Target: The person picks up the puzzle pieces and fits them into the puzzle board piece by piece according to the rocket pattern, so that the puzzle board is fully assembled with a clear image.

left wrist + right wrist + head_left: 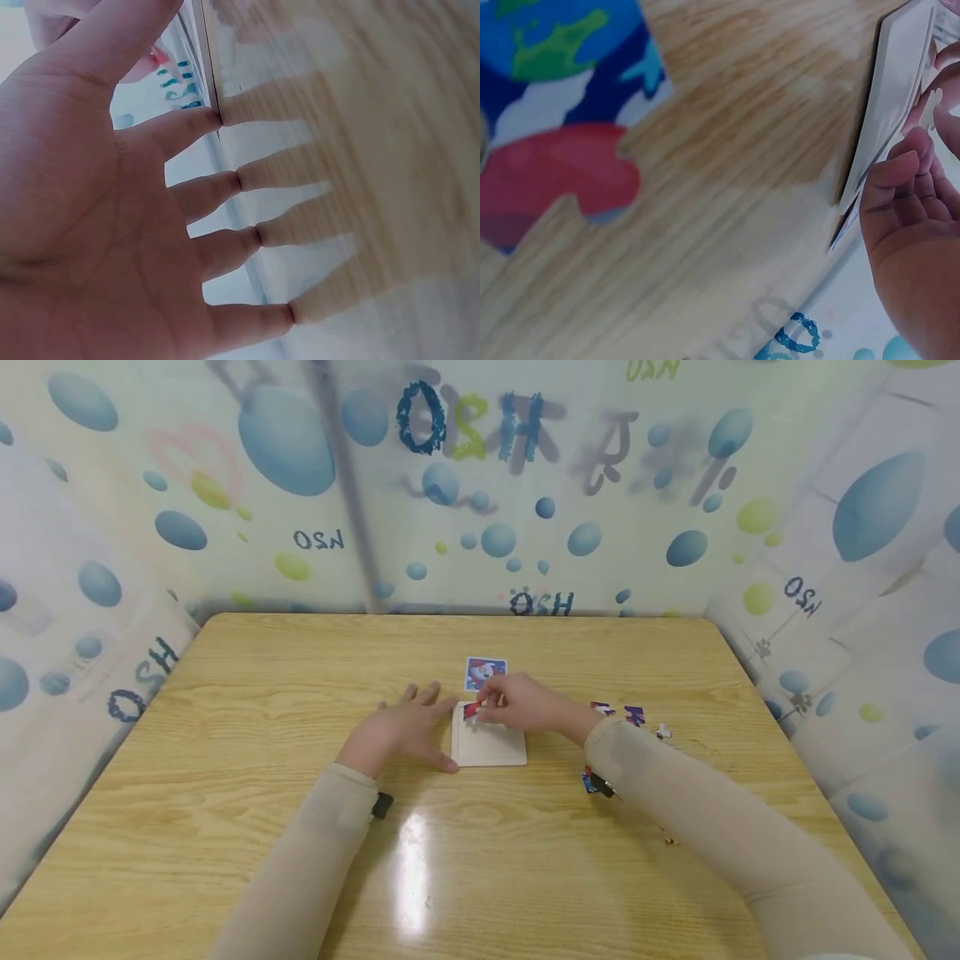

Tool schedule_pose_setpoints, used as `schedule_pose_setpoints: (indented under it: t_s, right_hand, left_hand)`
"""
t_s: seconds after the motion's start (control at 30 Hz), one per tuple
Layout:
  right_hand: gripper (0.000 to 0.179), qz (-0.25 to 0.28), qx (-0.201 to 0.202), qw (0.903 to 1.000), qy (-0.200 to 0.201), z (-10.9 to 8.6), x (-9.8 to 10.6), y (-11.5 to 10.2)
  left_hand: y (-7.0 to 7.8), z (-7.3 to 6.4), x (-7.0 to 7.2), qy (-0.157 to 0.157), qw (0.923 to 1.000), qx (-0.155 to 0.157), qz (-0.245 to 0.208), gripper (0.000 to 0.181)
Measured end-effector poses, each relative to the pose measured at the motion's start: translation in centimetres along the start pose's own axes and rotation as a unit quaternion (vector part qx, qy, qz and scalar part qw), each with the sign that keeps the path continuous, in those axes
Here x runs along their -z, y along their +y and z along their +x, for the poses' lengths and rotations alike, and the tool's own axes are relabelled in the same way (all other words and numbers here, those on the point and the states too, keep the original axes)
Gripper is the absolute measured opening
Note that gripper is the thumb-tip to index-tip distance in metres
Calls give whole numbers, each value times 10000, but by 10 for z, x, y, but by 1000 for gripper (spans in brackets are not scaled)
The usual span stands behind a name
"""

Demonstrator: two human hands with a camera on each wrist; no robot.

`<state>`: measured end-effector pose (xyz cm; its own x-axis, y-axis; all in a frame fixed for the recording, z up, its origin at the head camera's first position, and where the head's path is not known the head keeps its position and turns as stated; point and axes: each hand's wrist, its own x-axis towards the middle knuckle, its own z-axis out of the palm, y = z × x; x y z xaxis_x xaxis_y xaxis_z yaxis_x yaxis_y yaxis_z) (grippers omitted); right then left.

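A white puzzle tray [491,747] lies on the wooden table between both hands. Over its upper left corner, my right hand [521,703] pinches a red and dark puzzle piece [471,711] between thumb and fingers. The right wrist view catches the pale edge of that piece [930,109] at the fingertips. My left hand [408,727] is spread, its fingertips touching the table and its thumb and index finger right at the tray's left edge. In the left wrist view, the palm [82,195] holds nothing. Just beyond the tray lies a colourful picture card [486,670].
Right of the tray, loose puzzle pieces lie on the table [300,843], among them a purple one [634,716] and a white one [663,731]. My right forearm [675,810] partly covers this group. A patterned curtain [480,539] stands behind the table.
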<state>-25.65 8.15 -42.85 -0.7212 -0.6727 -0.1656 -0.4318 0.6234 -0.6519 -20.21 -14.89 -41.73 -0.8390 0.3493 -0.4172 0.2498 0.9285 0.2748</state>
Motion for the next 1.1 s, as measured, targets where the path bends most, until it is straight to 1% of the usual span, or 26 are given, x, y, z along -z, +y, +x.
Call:
schedule_pose_setpoints:
  t_s: [0.2, 0.43, 0.7, 0.9, 1.1]
  right_hand:
    - [27, -1, -4, 10000, 11, 3, -3, -3]
    - [23, 34, -127, 9999, -10, 5, -6, -5]
    - [23, -225, -196, 9995, 34, 10, -10, -2]
    - [23, -396, -314, 9986, 144, 10, -11, -7]
    - [24, -560, -434, 9975, 19, 8, -14, -9]
  left_hand:
    - [0, 0, 0, 0, 10000, 1, 33, 116]
    - [1, -1, 1, -8, 10000, -1, 47, 115]
    - [2, -4, 3, -19, 10000, -1, -12, 115]
    - [-1, -1, 3, 105, 9999, -52, 32, 116]
    - [-2, 1, -1, 24, 9999, -93, 49, 116]
